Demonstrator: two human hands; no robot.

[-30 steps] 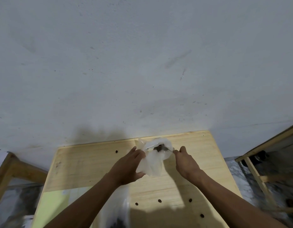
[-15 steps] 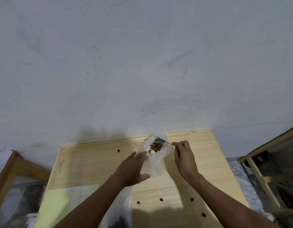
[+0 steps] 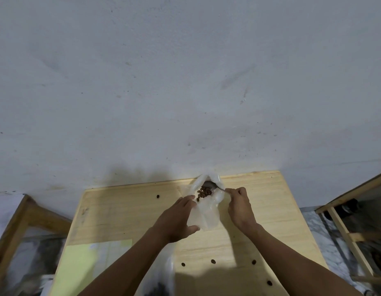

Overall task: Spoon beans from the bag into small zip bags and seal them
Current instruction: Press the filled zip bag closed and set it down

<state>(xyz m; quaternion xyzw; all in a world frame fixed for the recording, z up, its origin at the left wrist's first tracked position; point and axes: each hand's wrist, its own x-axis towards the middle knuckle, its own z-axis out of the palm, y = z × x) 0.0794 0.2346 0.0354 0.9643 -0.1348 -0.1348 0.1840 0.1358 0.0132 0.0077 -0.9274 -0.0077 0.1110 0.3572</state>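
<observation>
A small clear zip bag (image 3: 207,212) is held up over the far middle of the wooden table (image 3: 260,210), its mouth open towards me. My left hand (image 3: 176,221) grips its left side. Brown beans (image 3: 204,193) lie inside near the mouth. My right hand (image 3: 240,205) pinches the handle of a metal spoon (image 3: 212,185), whose bowl is tipped inside the bag's mouth above the beans. A larger clear bag with dark beans (image 3: 157,280) lies at the near table edge under my left forearm, partly hidden.
A pale yellow-green sheet (image 3: 87,268) lies on the table's near left. Several dark holes (image 3: 213,261) dot the tabletop. A grey wall stands right behind the table. Wooden frames stand at the left (image 3: 16,227) and right (image 3: 345,227).
The spoon has tipped its beans into the small bag. Both hands and the bag have shifted slightly away from me, toward the wall.
</observation>
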